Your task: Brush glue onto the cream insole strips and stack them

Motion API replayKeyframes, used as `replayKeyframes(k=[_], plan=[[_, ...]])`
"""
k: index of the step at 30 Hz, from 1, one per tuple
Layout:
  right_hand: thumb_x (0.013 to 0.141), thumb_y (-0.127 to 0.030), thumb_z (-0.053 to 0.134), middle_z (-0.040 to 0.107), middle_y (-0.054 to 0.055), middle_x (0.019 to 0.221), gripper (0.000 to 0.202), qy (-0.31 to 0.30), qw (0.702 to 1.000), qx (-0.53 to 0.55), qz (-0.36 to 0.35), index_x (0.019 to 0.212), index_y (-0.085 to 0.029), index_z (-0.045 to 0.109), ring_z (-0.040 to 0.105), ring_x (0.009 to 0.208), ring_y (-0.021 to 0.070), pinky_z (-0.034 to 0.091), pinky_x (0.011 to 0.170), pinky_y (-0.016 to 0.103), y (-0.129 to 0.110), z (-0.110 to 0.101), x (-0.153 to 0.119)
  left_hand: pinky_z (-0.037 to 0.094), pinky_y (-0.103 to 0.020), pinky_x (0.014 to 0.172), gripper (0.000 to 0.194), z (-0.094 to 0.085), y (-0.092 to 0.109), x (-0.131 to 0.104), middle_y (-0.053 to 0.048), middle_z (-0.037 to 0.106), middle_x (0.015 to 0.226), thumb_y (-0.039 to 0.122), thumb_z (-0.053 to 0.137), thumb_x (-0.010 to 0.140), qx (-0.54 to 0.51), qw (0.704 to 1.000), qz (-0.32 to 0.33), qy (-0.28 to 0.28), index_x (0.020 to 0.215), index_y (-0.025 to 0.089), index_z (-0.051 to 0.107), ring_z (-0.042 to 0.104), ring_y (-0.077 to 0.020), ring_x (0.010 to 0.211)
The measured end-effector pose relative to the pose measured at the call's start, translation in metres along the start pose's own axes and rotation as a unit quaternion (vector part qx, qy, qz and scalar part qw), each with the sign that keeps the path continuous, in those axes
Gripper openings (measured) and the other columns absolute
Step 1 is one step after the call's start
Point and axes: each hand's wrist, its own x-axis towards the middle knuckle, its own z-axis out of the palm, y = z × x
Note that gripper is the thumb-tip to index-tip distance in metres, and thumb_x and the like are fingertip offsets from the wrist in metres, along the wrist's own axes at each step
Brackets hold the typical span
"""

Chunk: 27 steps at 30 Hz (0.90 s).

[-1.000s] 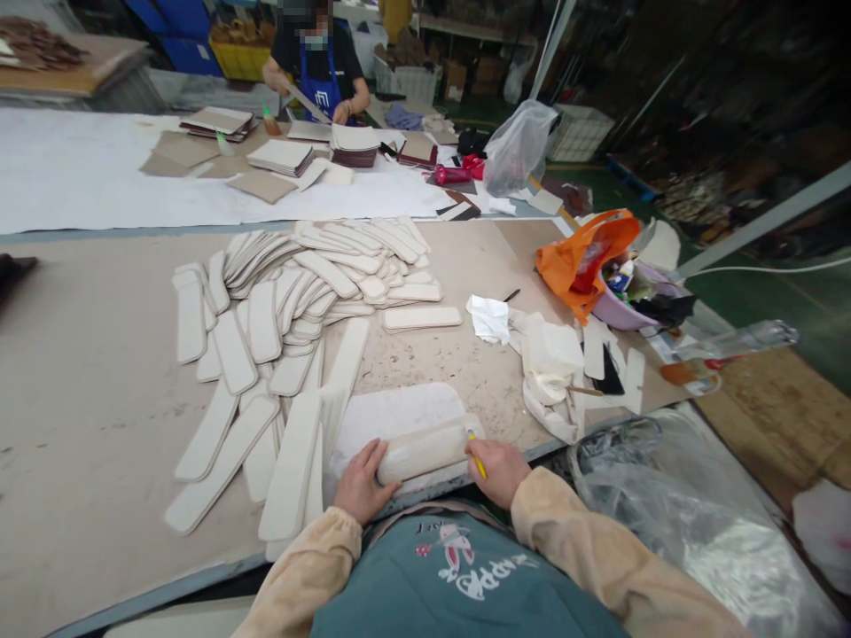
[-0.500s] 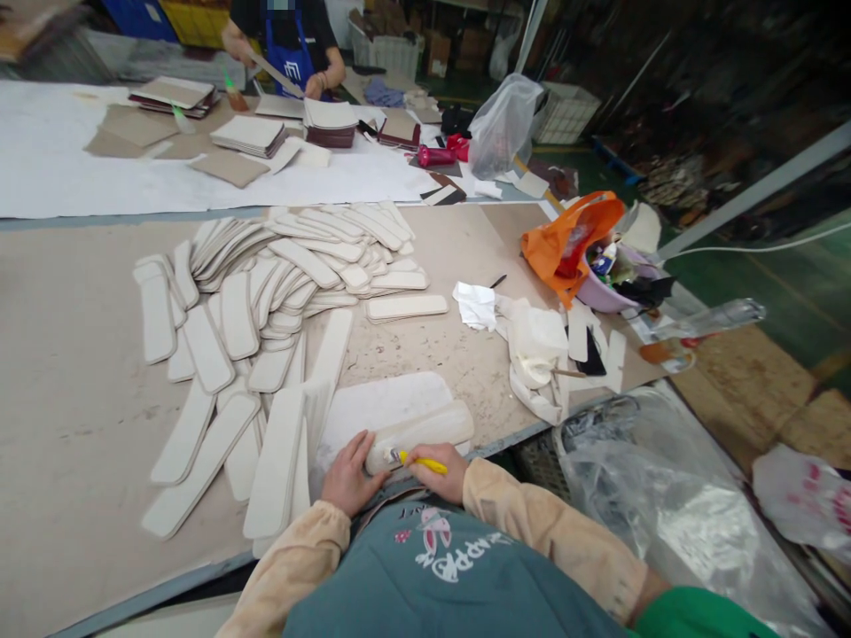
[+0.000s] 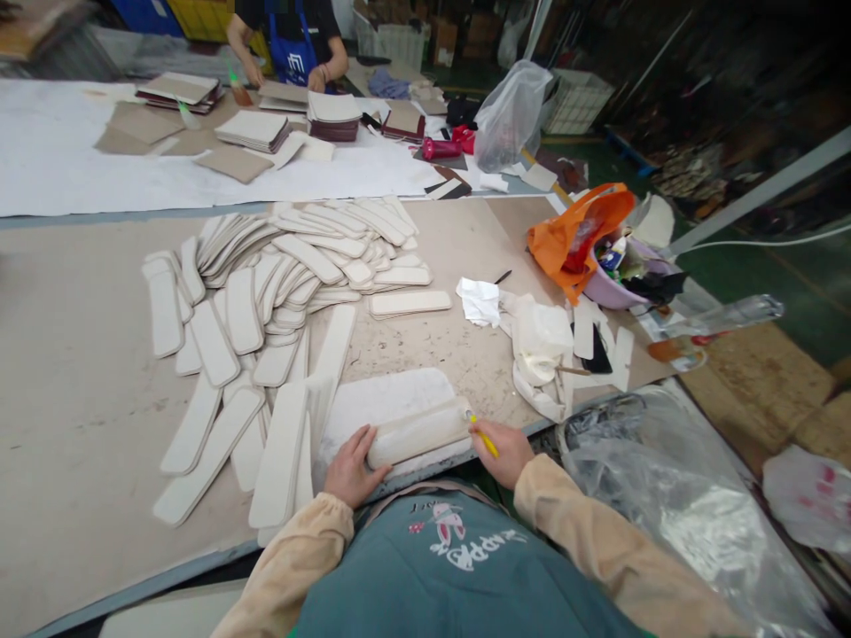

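Observation:
A pale, round-ended strip [image 3: 418, 434] lies on a larger whitish board [image 3: 392, 396] at the table's front edge. My left hand [image 3: 354, 465] rests flat on the strip's left end, fingers spread, gripping nothing. In my right hand [image 3: 505, 450] is a small brush [image 3: 485, 436] with a yellow handle. Its tip touches or hovers just over the strip's right end; I cannot tell which. Left of the board, several more pale strips [image 3: 283, 452] fan out, and a big heap of them [image 3: 319, 257] spreads behind.
To the right are a white tub [image 3: 542, 332] wrapped in cloth or plastic, crumpled white paper [image 3: 480, 301], an orange bag [image 3: 581, 239] and a lilac basin [image 3: 612, 291]. Clear plastic sheeting [image 3: 671, 487] hangs below the table edge. Across the table stands a person in a blue apron [image 3: 292, 53].
My right hand has moved the brush from the strip's left part to its right end. My left hand stays in place. The co-worker has lowered the piece they were holding up.

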Motion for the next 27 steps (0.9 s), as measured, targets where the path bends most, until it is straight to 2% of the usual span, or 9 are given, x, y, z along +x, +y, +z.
replayKeyframes(k=[3, 5, 9, 14, 16, 19, 22, 25, 27], plan=[[0.081, -0.021, 0.046, 0.065, 0.007, 0.078, 0.017, -0.087, 0.990, -0.108, -0.040, 0.087, -0.016, 0.062, 0.060, 0.074, 0.0179, 0.043, 0.067, 0.025, -0.030, 0.022, 0.007, 0.041, -0.041, 0.100, 0.069, 0.000, 0.000, 0.000, -0.010, 0.044, 0.135, 0.046, 0.060, 0.072, 0.004, 1.000, 0.001, -0.001, 0.132, 0.020, 0.039, 0.046, -0.0262, 0.120], [0.080, -0.021, 0.047, 0.065, 0.007, 0.078, 0.017, -0.122, 0.982, -0.100, -0.105, 0.089, -0.016, 0.061, 0.060, 0.073, 0.0175, 0.042, 0.065, 0.025, -0.048, 0.033, 0.011, 0.041, -0.040, 0.100, 0.069, 0.000, 0.001, 0.001, -0.010, 0.044, 0.135, 0.047, 0.060, 0.072, 0.001, 1.000, 0.002, 0.002, 0.133, 0.021, 0.039, 0.046, -0.0263, 0.120], [0.084, -0.022, 0.044, 0.066, 0.004, 0.083, 0.019, -0.097, 0.979, -0.007, -0.181, 0.095, -0.019, 0.059, 0.061, 0.078, 0.0156, 0.043, 0.070, 0.024, -0.060, 0.033, 0.014, 0.042, -0.041, 0.100, 0.070, -0.001, 0.000, 0.001, -0.010, 0.045, 0.135, 0.046, 0.062, 0.070, -0.009, 1.000, -0.001, 0.002, 0.132, 0.022, 0.039, 0.047, -0.0263, 0.119], [0.084, -0.020, 0.043, 0.066, 0.007, 0.085, 0.021, -0.038, 0.994, -0.084, -0.062, 0.096, -0.018, 0.060, 0.061, 0.080, 0.0172, 0.043, 0.072, 0.025, -0.036, 0.009, 0.017, 0.042, -0.042, 0.099, 0.071, -0.001, 0.000, -0.001, -0.010, 0.044, 0.135, 0.045, 0.063, 0.070, -0.010, 1.000, -0.005, 0.000, 0.133, 0.022, 0.038, 0.047, -0.0264, 0.118], [0.084, -0.020, 0.044, 0.065, 0.008, 0.083, 0.021, -0.063, 0.987, -0.148, -0.015, 0.096, -0.017, 0.060, 0.061, 0.078, 0.0186, 0.042, 0.068, 0.026, -0.031, 0.006, 0.021, 0.042, -0.042, 0.099, 0.071, 0.000, -0.001, -0.001, -0.010, 0.044, 0.135, 0.045, 0.063, 0.070, -0.013, 1.000, -0.003, 0.003, 0.133, 0.022, 0.038, 0.047, -0.0265, 0.118], [0.082, -0.021, 0.046, 0.065, 0.010, 0.080, 0.019, -0.113, 0.974, -0.194, -0.014, 0.092, -0.015, 0.061, 0.061, 0.076, 0.0208, 0.042, 0.065, 0.027, -0.039, 0.015, 0.025, 0.042, -0.042, 0.099, 0.071, 0.001, -0.002, -0.001, -0.009, 0.044, 0.135, 0.044, 0.063, 0.070, -0.017, 1.000, 0.000, 0.007, 0.133, 0.023, 0.038, 0.046, -0.0265, 0.119], [0.082, -0.023, 0.047, 0.065, 0.008, 0.081, 0.018, -0.130, 0.981, -0.122, -0.080, 0.091, -0.016, 0.061, 0.061, 0.077, 0.0198, 0.043, 0.068, 0.027, -0.058, 0.029, 0.025, 0.042, -0.042, 0.099, 0.072, 0.001, -0.002, 0.000, -0.010, 0.044, 0.136, 0.045, 0.064, 0.069, -0.023, 1.000, -0.004, 0.003, 0.132, 0.022, 0.039, 0.047, -0.0268, 0.119], [0.086, -0.024, 0.043, 0.066, 0.005, 0.085, 0.020, -0.133, 0.977, 0.072, -0.150, 0.094, -0.019, 0.061, 0.060, 0.081, 0.0158, 0.043, 0.075, 0.024, -0.073, 0.035, 0.024, 0.042, -0.043, 0.098, 0.075, -0.002, 0.002, 0.000, -0.011, 0.044, 0.136, 0.046, 0.067, 0.066, -0.027, 0.999, -0.018, -0.005, 0.131, 0.021, 0.041, 0.046, -0.0276, 0.119], [0.087, -0.026, 0.043, 0.065, 0.003, 0.086, 0.021, -0.133, 0.962, 0.190, -0.142, 0.092, -0.019, 0.061, 0.060, 0.080, 0.0139, 0.044, 0.075, 0.023, -0.078, 0.036, 0.023, 0.042, -0.042, 0.099, 0.077, -0.005, 0.005, -0.001, -0.011, 0.045, 0.135, 0.046, 0.069, 0.064, -0.029, 0.999, -0.026, -0.009, 0.131, 0.020, 0.041, 0.046, -0.0279, 0.120]])
